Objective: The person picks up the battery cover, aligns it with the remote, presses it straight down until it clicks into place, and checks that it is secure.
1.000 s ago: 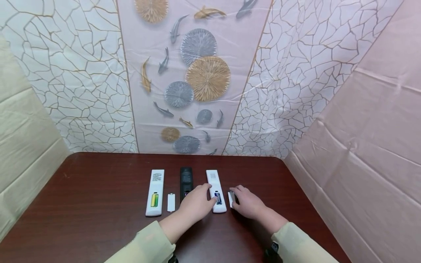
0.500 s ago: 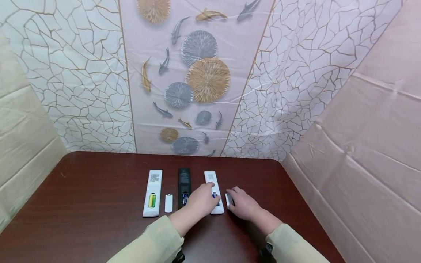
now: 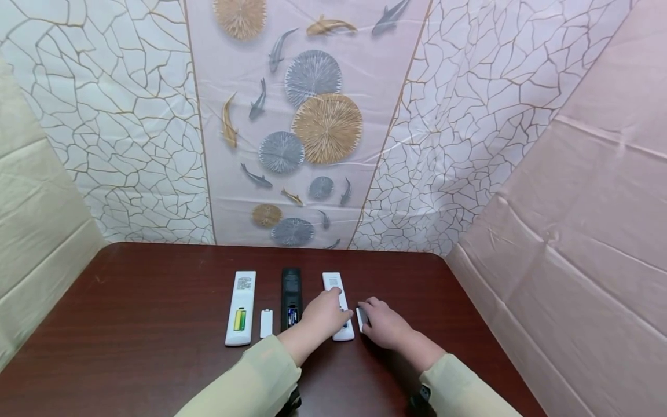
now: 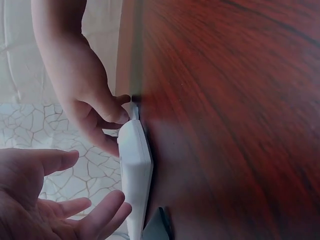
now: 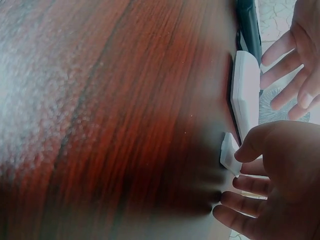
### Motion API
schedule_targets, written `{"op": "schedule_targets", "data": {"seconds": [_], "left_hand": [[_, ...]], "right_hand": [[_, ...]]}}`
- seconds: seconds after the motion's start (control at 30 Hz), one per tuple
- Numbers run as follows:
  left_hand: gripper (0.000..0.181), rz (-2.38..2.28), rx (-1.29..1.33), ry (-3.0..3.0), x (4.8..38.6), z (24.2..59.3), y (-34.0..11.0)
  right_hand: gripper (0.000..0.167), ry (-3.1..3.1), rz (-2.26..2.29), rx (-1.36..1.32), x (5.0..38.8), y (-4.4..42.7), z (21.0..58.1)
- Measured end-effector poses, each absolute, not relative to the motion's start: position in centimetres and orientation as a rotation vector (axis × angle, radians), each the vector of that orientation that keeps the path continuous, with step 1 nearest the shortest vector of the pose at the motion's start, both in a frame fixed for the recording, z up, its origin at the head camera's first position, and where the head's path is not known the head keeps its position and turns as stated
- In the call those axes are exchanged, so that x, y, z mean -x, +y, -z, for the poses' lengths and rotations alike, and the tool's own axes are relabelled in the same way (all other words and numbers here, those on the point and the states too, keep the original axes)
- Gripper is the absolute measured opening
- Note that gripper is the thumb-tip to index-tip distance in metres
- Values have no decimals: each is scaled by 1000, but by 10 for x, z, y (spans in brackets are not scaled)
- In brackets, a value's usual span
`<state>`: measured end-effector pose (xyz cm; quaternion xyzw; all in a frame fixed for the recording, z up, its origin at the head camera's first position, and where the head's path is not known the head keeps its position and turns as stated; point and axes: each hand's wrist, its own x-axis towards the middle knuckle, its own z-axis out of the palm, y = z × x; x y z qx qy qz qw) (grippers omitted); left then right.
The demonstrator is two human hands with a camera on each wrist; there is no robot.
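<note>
My left hand (image 3: 320, 317) hovers over the right-hand white remote control (image 3: 331, 281), hiding most of its battery bay. In the left wrist view, the fingers of that hand (image 4: 55, 205) are spread and loosely bent, holding nothing. Just right of this remote, my right hand (image 3: 387, 325) pinches a small white battery cover (image 3: 361, 319) low at the tabletop. The right wrist view has the thumb against the cover (image 5: 229, 154), which looks slightly tilted, with fingers on its far side.
A black remote control (image 3: 292, 285) with blue batteries in its bay lies left of my left hand. Further left are a loose white battery cover (image 3: 266, 323) and another white remote control (image 3: 241, 292) with yellow-green batteries. The brown table (image 3: 146, 324) ends at patterned cloth walls (image 3: 151, 145).
My left hand has shifted slightly right over the white remote, covering more of its batteries and uncovering those in the black remote. The right hand stays at the battery cover.
</note>
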<state>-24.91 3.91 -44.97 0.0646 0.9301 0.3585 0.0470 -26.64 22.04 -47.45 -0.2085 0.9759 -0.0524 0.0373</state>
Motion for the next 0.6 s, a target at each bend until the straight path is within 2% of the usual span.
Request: {"op": "schedule_targets", "data": {"seconds": [0.6], "left_hand": [[59, -1013, -74, 2840, 267, 458, 46]], "right_hand": [[45, 3001, 154, 643, 265, 220, 476]]}}
